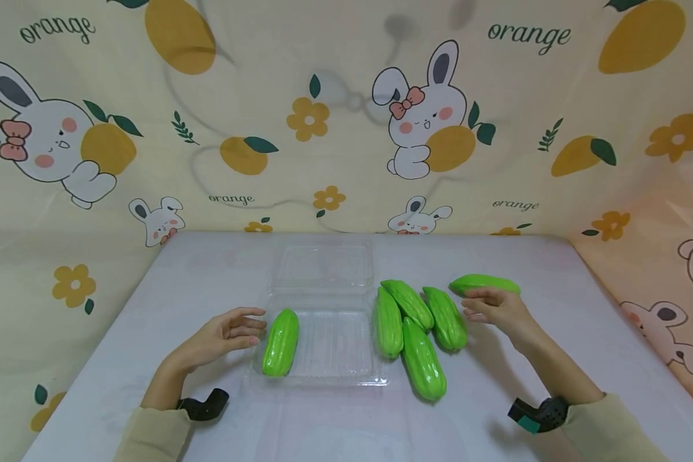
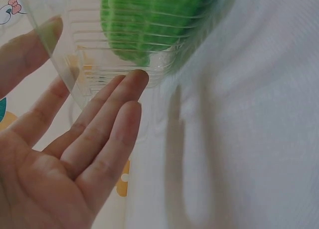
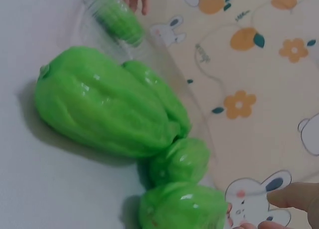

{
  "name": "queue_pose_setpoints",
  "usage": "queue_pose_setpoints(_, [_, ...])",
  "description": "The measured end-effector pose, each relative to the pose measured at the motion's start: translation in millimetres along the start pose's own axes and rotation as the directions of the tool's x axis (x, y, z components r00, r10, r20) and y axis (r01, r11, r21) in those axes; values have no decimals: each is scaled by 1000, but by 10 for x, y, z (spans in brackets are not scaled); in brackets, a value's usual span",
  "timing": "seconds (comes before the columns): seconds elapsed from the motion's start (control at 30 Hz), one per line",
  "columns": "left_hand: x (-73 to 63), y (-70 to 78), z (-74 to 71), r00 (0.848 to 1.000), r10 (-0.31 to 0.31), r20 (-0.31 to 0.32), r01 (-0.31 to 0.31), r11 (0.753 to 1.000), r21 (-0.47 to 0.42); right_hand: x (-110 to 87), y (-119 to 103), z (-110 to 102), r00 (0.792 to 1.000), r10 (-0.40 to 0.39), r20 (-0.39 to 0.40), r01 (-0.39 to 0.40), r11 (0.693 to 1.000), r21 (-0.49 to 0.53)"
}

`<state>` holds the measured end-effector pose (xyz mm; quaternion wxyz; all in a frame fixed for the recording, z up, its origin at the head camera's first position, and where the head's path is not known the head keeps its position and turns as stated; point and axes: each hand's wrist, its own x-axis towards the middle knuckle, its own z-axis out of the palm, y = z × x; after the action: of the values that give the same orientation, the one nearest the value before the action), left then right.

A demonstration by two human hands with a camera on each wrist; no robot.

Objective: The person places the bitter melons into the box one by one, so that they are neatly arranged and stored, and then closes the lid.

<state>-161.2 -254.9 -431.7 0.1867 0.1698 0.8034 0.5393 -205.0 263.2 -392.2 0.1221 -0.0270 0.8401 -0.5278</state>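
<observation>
A clear plastic clamshell box (image 1: 337,378) lies open on the table, its lid (image 1: 326,264) folded toward the back. One glossy green ribbed gourd (image 1: 280,343) lies lengthwise along the left side of the tray. Just outside that side is my left hand (image 1: 237,330), fingers extended; in the left wrist view its fingertips (image 2: 137,79) come right up to the clear wall. Another gourd (image 1: 496,282) lies crosswise at the back right. My right hand (image 1: 499,311) hovers over its near side, fingers slightly bent, overlapping it in the head view. No gourd shows between thumb and fingers.
Several more green gourds (image 1: 424,362) lie clustered right of the box, between it and my right hand. The white table (image 1: 208,269) ends at a printed cloth backdrop (image 1: 346,160) behind and at the sides. Each wrist carries a black camera (image 1: 539,414).
</observation>
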Motion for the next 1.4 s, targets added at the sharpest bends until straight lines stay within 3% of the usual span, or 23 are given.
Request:
queue_pose_setpoints(0.53, [-6, 6, -5, 1000, -5, -2, 5, 1000, 5, 67, 185, 49, 996, 79, 39, -76, 995, -69])
queue_pose_setpoints(1.4, [-4, 1, 2, 1000, -3, -1, 3, 1000, -8, 110, 206, 225, 989, 133, 68, -117, 973, -197])
